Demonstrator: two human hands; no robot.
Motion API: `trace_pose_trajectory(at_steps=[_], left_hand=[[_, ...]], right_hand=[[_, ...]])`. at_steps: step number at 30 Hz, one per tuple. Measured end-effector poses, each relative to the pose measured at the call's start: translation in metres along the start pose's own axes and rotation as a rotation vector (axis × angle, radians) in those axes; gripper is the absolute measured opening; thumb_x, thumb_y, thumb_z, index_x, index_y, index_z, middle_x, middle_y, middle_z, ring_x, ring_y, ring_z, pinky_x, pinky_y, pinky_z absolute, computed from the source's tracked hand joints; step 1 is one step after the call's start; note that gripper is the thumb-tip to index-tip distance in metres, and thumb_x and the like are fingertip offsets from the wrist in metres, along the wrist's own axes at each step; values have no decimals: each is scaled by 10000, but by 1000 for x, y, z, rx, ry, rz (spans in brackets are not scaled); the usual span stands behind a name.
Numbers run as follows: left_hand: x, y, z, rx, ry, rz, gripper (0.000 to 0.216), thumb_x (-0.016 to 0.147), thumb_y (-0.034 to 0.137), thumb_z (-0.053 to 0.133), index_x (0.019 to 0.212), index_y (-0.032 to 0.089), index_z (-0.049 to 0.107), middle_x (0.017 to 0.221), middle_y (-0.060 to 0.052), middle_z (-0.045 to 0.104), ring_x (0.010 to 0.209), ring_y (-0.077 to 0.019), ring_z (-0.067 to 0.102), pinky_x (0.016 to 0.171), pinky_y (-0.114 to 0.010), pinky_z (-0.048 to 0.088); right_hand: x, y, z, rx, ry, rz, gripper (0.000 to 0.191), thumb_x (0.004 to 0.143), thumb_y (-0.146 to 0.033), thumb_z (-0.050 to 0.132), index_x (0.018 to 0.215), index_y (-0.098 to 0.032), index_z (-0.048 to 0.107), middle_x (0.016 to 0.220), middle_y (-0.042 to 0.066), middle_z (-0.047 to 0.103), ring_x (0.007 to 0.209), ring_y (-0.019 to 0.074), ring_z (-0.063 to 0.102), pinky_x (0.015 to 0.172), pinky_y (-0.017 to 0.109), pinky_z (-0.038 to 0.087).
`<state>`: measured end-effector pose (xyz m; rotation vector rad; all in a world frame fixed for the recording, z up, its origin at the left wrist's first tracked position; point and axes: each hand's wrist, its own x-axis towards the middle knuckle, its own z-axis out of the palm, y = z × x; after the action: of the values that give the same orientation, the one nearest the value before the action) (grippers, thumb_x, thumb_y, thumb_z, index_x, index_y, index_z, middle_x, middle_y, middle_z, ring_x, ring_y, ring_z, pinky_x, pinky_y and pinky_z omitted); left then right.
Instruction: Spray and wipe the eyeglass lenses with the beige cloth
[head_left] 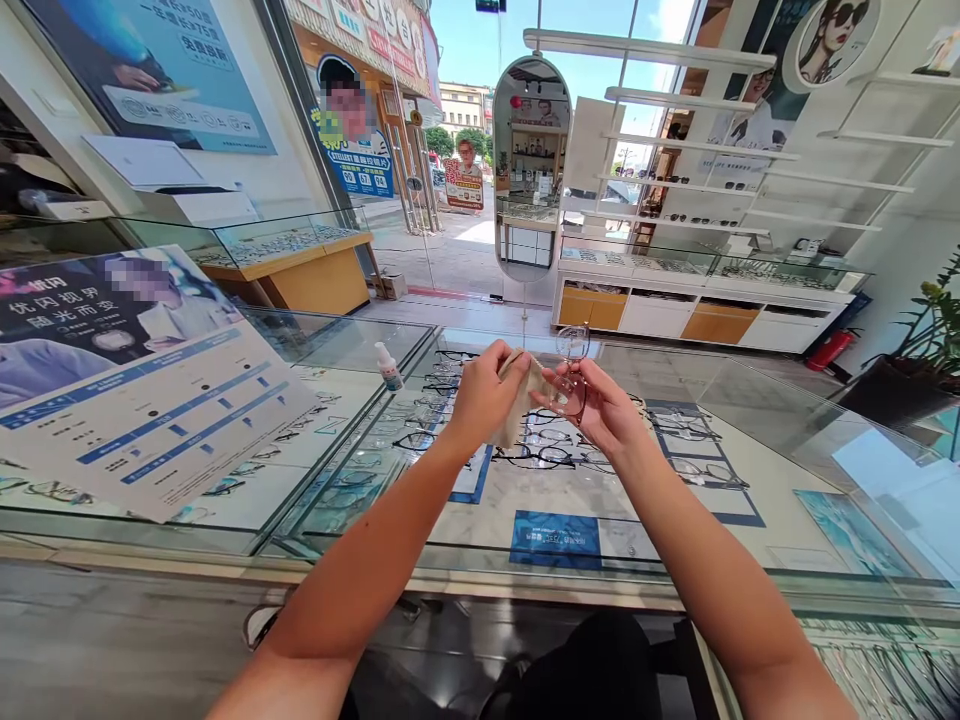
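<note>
Above the glass counter, my left hand [480, 387] pinches a beige cleaning cloth [517, 412], which hangs down from the fingers. Close beside it, my right hand [604, 410] grips a pair of eyeglasses [574, 343] with thin rims, tilted so that one lens points upward. The cloth's edge is near the lower lens; whether they touch I cannot tell. Rows of eyeglass frames [536, 457] lie under the hands, inside the display case. A small white spray bottle [388, 368] stands on the glass to the left of my left hand.
A large printed leaflet board [150, 390] leans at the left on the glass counter [465, 560]. A blue card [556, 540] lies near the front. Farther off stand an oval mirror [531, 170], a display cabinet [667, 305], a red fire extinguisher [829, 350] and a potted plant [930, 330].
</note>
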<state>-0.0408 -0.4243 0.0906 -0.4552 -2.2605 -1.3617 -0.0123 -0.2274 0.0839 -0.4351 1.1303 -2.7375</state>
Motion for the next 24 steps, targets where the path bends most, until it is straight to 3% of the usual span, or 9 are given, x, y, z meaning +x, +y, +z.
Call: trace_pose_trajectory(at_steps=[8,14,20,24], left_hand=[[-1,-2,4,-160,-65,-9,371,1062,522,552,837,233,499,713,38,496,665,-151,451,633,-303,327],[-2,0,12,-433,-235,-98,446,1006,668,605,923,238,524,745,25,561,651,-155,494,600,-276,369],[-6,2,16,-412,-273,23,460,1012,655,628,888,219,547,756,33,479,687,-142,430,644,-272,360],[-7,1,17,-439,-350,62,508,1047,669,553,870,197,616,823,-14,571,749,-160,501,678,-284,414]], right_hand=[[11,1,-11,-60,140,-109,265,786,-370,949,849,-253,719,976,0,817,1023,177,779,923,284,641],[12,10,-8,-157,168,-174,277,799,-387,936,819,-252,694,982,-2,815,930,141,734,907,253,573],[12,10,-7,-194,179,-234,306,753,-414,962,797,-250,707,949,-1,809,904,142,695,869,241,554],[11,11,-7,-209,192,-239,340,730,-440,988,802,-252,714,933,-16,803,884,142,680,847,239,556]])
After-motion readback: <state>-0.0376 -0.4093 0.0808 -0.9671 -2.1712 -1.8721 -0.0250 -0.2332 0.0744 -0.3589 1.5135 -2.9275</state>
